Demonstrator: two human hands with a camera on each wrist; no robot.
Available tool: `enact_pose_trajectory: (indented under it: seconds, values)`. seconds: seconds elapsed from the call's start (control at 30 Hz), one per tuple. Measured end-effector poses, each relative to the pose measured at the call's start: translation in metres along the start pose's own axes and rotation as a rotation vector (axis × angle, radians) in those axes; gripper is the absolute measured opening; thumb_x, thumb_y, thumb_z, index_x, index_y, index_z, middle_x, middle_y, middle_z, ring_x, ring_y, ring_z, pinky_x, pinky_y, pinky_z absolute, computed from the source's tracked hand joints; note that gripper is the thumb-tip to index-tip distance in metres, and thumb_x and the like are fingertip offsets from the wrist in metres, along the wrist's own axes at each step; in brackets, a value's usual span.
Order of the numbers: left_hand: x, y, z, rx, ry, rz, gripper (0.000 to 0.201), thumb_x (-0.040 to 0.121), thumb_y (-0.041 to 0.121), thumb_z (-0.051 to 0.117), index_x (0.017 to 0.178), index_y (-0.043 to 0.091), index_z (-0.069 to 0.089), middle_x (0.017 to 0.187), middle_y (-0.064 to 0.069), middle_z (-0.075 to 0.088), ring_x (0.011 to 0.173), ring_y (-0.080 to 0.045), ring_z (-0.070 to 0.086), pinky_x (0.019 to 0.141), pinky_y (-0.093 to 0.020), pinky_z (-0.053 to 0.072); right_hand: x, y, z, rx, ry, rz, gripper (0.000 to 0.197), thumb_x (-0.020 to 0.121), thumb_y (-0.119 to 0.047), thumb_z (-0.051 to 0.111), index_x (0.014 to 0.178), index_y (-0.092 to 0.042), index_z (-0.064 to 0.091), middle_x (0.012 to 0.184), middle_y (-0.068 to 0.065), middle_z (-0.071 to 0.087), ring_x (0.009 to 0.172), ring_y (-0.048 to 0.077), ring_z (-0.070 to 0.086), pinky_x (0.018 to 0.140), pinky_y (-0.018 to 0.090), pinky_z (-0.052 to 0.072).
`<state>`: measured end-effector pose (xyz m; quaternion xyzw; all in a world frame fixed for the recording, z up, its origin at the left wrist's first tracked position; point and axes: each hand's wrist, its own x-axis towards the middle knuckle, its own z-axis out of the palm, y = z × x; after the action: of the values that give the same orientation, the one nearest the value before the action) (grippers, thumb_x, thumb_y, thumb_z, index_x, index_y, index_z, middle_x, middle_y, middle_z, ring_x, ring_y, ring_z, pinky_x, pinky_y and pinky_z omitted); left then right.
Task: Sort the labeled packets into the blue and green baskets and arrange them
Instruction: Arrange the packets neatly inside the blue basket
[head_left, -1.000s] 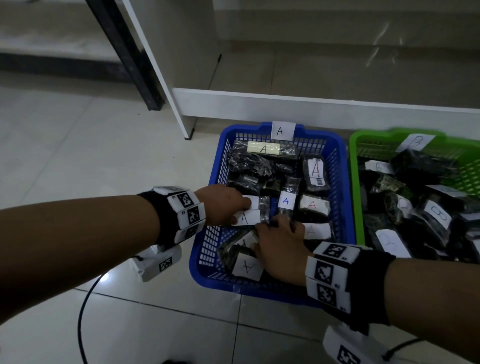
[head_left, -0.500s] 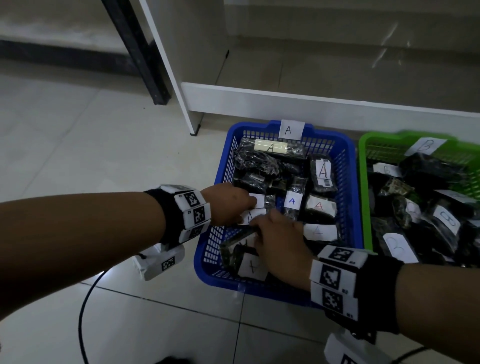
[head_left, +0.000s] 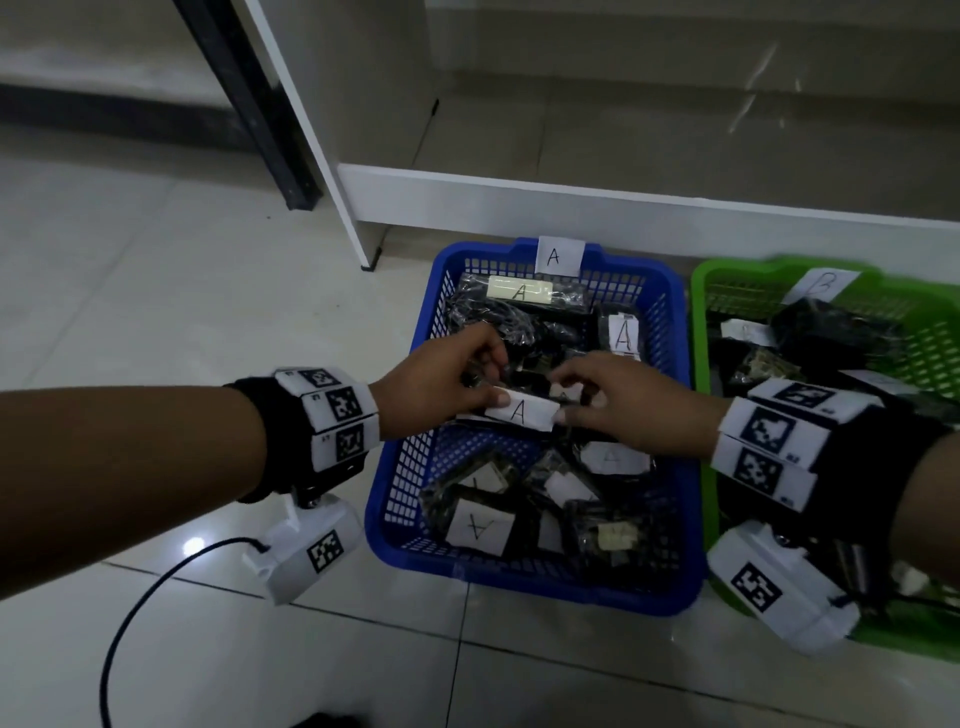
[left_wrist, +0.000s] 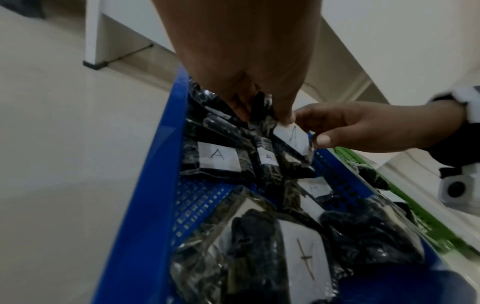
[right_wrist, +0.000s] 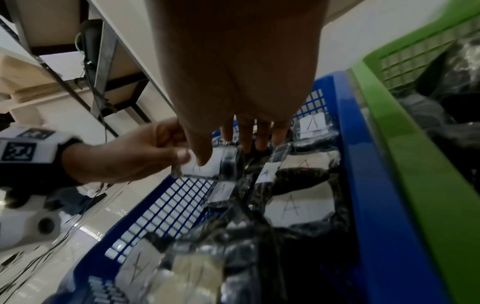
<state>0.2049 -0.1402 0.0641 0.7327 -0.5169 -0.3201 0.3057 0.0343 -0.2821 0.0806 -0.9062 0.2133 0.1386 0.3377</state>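
A blue basket (head_left: 670, 332) tagged A and a green basket (head_left: 701, 312) tagged B stand side by side on the floor, both filled with dark plastic packets bearing white labels. Above the middle of the blue basket, a packet labelled A (head_left: 519, 411) is held between both hands. My left hand (head_left: 496, 384) pinches its left end and my right hand (head_left: 563, 396) pinches its right end. The left wrist view shows the same packet (left_wrist: 293, 139) tilted, gripped at its top by my left hand (left_wrist: 275, 117). In the right wrist view my right thumb lies on the packet's label (right_wrist: 207, 167).
Several A-labelled packets (head_left: 478, 525) lie in the near part of the blue basket. A white shelf unit (head_left: 571, 202) runs just behind both baskets, with a dark metal leg (head_left: 270, 130) to its left. A black cable (head_left: 135, 613) loops on the tiled floor at the left.
My right hand left the near packets and took the right end of the A packet. Both hands have raised it above the basket's middle.
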Motion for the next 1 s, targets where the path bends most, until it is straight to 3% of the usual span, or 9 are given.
enact_pose_trajectory:
  seconds: [0.07,0.13,0.23,0.3,0.37,0.43,0.57,0.77,1.0]
  values:
    - [0.000,0.010,0.004,-0.052,-0.026,0.025,0.032,0.080,0.021,0.073,0.101,0.022,0.050,0.091,0.006,0.062,0.085,-0.005,0.061,0.075,-0.021,0.051,-0.002,-0.001,0.004,-0.038,0.005,-0.012,0.058,0.085,-0.036,0.066,0.136,-0.023,0.042,0.131,-0.001,0.050,0.113,0.018,0.047,0.092,0.030,0.041]
    - [0.003,0.015,0.012,-0.119,0.010,0.014,0.031,0.083,0.022,0.069,0.104,0.020,0.047,0.092,0.002,0.062,0.085,-0.010,0.062,0.076,-0.023,0.052,-0.002,-0.003,0.011,-0.080,0.035,-0.015,0.047,0.086,-0.032,0.065,0.128,-0.021,0.049,0.122,0.003,0.058,0.104,0.020,0.053,0.085,0.030,0.045]
    - [0.006,0.011,0.022,-0.129,0.105,-0.169,0.020,0.097,0.031,0.047,0.100,0.012,0.043,0.095,-0.006,0.062,0.079,-0.014,0.064,0.070,-0.028,0.052,-0.003,0.000,0.013,-0.095,0.127,0.072,0.025,0.088,-0.027,0.060,0.108,-0.015,0.054,0.103,0.008,0.062,0.087,0.024,0.058,0.074,0.034,0.049]
    - [0.005,0.001,0.026,0.149,-0.121,-0.136,0.018,0.098,0.027,0.046,0.103,0.010,0.047,0.103,-0.006,0.060,0.085,-0.015,0.062,0.070,-0.025,0.049,-0.006,0.008,0.011,-0.093,0.187,0.133,0.021,0.090,-0.026,0.056,0.106,-0.013,0.052,0.099,0.008,0.061,0.085,0.024,0.057,0.071,0.034,0.048]
    - [0.001,-0.006,0.028,0.477,-0.480,0.036,0.031,0.093,0.024,0.054,0.123,0.013,0.052,0.120,-0.005,0.056,0.106,-0.020,0.056,0.087,-0.032,0.047,-0.012,0.016,0.008,-0.106,0.182,0.153,0.022,0.091,-0.027,0.056,0.109,-0.014,0.053,0.102,0.007,0.060,0.084,0.021,0.055,0.068,0.030,0.044]
    - [-0.001,-0.008,0.031,0.716,-0.709,0.151,0.049,0.092,0.025,0.056,0.139,0.019,0.042,0.135,-0.004,0.048,0.122,-0.021,0.045,0.099,-0.035,0.040,-0.019,0.025,0.007,-0.137,0.124,0.134,0.026,0.091,-0.027,0.056,0.113,-0.015,0.053,0.105,0.005,0.059,0.082,0.017,0.051,0.066,0.028,0.039]
    - [0.004,-0.007,0.032,0.805,-0.707,0.200,0.052,0.092,0.026,0.058,0.141,0.024,0.042,0.135,-0.005,0.043,0.125,-0.024,0.039,0.101,-0.036,0.036,-0.032,0.031,0.009,-0.342,0.049,0.023,0.026,0.094,-0.028,0.052,0.117,-0.015,0.050,0.097,0.003,0.062,0.072,0.015,0.048,0.064,0.025,0.033]
    - [0.010,0.006,0.032,0.731,-0.818,0.115,0.051,0.089,0.012,0.058,0.137,0.013,0.040,0.138,-0.011,0.041,0.124,-0.026,0.042,0.099,-0.037,0.041,-0.033,0.031,0.014,-0.523,0.059,0.041,0.021,0.096,-0.032,0.044,0.112,-0.019,0.048,0.100,0.002,0.065,0.088,0.025,0.056,0.101,0.032,0.022]
    - [0.018,0.017,0.026,0.672,-0.870,0.075,0.050,0.084,0.007,0.064,0.126,0.016,0.040,0.117,-0.012,0.055,0.099,-0.024,0.054,0.078,-0.034,0.047,-0.032,0.037,0.016,-0.461,0.106,0.004,0.027,0.096,-0.034,0.046,0.117,-0.018,0.047,0.095,0.001,0.067,0.090,0.023,0.057,0.099,0.027,0.016]
